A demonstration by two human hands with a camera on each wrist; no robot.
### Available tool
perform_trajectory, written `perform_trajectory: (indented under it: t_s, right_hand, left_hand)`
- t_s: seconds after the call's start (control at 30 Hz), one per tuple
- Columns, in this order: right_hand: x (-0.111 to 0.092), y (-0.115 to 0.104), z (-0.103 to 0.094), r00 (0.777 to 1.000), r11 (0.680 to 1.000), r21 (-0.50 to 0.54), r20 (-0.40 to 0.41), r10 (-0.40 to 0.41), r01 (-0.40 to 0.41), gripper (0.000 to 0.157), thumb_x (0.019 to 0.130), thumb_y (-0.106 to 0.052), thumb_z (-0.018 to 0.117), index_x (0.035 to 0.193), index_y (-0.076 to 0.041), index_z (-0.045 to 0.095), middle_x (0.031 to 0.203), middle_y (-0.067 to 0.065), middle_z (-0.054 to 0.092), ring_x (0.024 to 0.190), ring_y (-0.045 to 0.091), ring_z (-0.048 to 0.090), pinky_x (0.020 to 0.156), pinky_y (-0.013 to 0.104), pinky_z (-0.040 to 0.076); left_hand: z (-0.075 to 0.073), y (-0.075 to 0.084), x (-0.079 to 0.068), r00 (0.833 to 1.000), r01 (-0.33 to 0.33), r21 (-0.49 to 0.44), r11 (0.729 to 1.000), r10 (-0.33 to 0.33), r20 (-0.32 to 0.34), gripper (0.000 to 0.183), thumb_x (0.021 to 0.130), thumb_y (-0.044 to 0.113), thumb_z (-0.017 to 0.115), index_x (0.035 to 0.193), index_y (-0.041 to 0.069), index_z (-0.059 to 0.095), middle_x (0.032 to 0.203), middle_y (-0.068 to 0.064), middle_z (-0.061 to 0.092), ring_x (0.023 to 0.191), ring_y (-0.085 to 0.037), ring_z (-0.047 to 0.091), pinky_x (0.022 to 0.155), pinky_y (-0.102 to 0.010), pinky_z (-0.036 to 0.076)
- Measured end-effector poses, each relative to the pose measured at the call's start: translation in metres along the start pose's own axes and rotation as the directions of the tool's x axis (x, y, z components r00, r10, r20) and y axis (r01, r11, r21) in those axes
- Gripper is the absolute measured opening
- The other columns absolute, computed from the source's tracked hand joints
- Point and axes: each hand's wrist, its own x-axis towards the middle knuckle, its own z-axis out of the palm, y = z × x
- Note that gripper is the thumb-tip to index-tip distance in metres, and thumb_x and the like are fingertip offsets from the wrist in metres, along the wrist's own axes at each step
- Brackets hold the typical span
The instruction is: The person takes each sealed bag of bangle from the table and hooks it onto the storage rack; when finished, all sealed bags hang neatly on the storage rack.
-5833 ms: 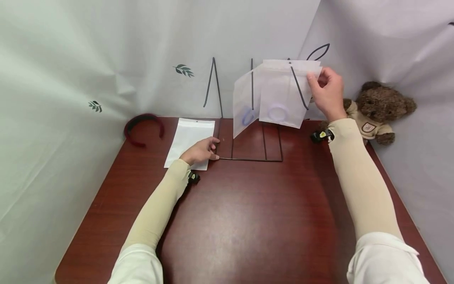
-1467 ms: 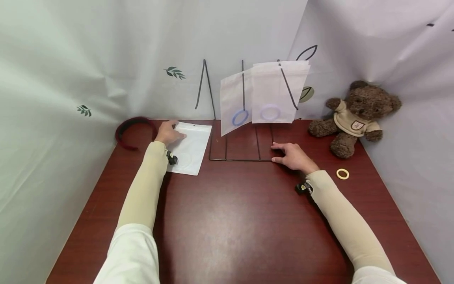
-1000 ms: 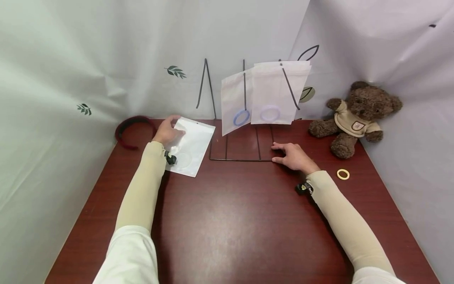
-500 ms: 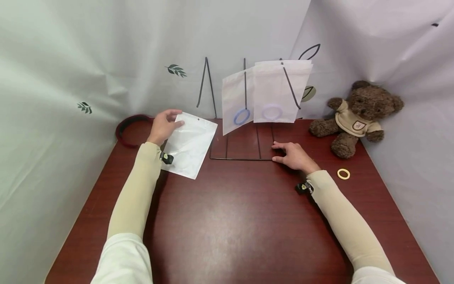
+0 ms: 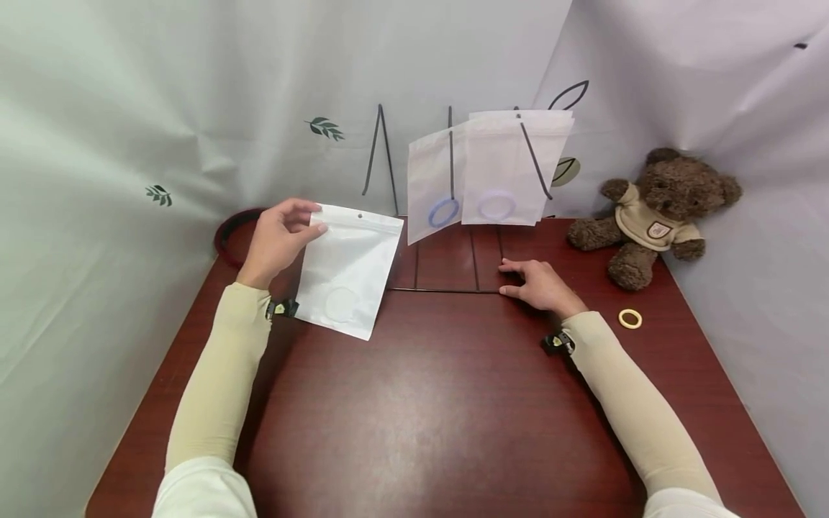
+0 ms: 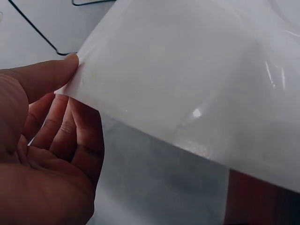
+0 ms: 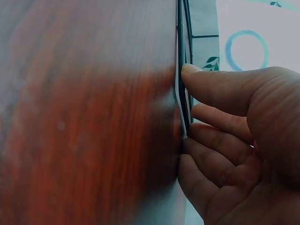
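My left hand [image 5: 275,241] pinches the top left corner of a white zip bag [image 5: 359,262] between thumb and fingers, above the table. A round outline [image 5: 339,304] shows through the bag's lower part, and a small hole sits near its top edge. My right hand [image 5: 537,286] holds the front right corner of a black wire display rack [image 5: 447,291], thumb on the front wire in the right wrist view. Two hooks of the rack carry zip bags: a middle bag [image 5: 429,169] with a blue ring, and right bags [image 5: 508,158] with a pale purple ring. The left hook [image 5: 372,151] bears nothing.
A dark red headband [image 5: 223,234] lies at the back left, partly behind my left hand. A brown teddy bear [image 5: 680,187] sits at the back right, with a yellow ring [image 5: 621,319] in front of it. White curtains [image 5: 259,86] enclose the table [image 5: 414,403].
My left hand has gone from the rack's left corner to the white bag, lifted it and drawn it nearer. My right hand has left the hanging bag and come down to the rack's right corner.
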Motion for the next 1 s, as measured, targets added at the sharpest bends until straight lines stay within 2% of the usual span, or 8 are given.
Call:
perform_trajectory:
  t_s: [0.23,0.53,0.9,1.0]
  right_hand:
    - [0.000,-0.001,0.001,1.000,1.000,-0.011,0.003,0.001,-0.001,0.056,0.098,-0.024,0.077,0.149,-0.009,0.061,0.159,0.011,0.053,0.151,0.038,0.044,0.119,0.057,0.039]
    - [-0.001,-0.004,-0.001,1.000,1.000,-0.020,-0.002,-0.002,0.002,0.056,0.097,-0.024,0.078,0.148,-0.008,0.062,0.158,0.011,0.055,0.151,0.037,0.045,0.119,0.056,0.039]
    - [0.000,-0.003,-0.001,1.000,1.000,-0.019,-0.009,-0.008,0.008,0.057,0.097,-0.024,0.078,0.149,-0.008,0.061,0.157,0.012,0.056,0.151,0.037,0.045,0.120,0.057,0.038]
    - [-0.001,-0.003,0.000,1.000,1.000,-0.031,-0.011,0.005,-0.005,0.060,0.097,-0.027,0.078,0.151,-0.009,0.059,0.158,0.014,0.055,0.149,0.038,0.046,0.119,0.057,0.039]
  left_hand:
    - [-0.012,0.010,-0.022,0.994,-0.100,-0.102,0.990,0.096,-0.044,0.034,0.089,0.024,0.087,0.120,0.014,0.075,0.093,0.011,0.073,0.077,-0.008,0.069,0.068,-0.019,0.052]
    - [-0.019,0.023,-0.042,0.982,-0.189,-0.188,0.964,0.182,-0.052,0.030,0.087,0.009,0.087,0.115,0.009,0.076,0.089,0.010,0.073,0.074,-0.006,0.071,0.066,-0.018,0.053]
    - [-0.013,0.049,-0.047,0.941,-0.337,-0.341,0.877,0.314,-0.125,0.027,0.084,-0.004,0.086,0.109,0.003,0.077,0.089,0.003,0.077,0.071,-0.007,0.073,0.066,-0.017,0.055]
    - [-0.009,0.052,-0.045,0.930,-0.367,-0.408,0.836,0.335,-0.151,0.027,0.083,-0.008,0.084,0.108,0.000,0.077,0.089,0.002,0.076,0.071,-0.008,0.073,0.070,-0.017,0.057]
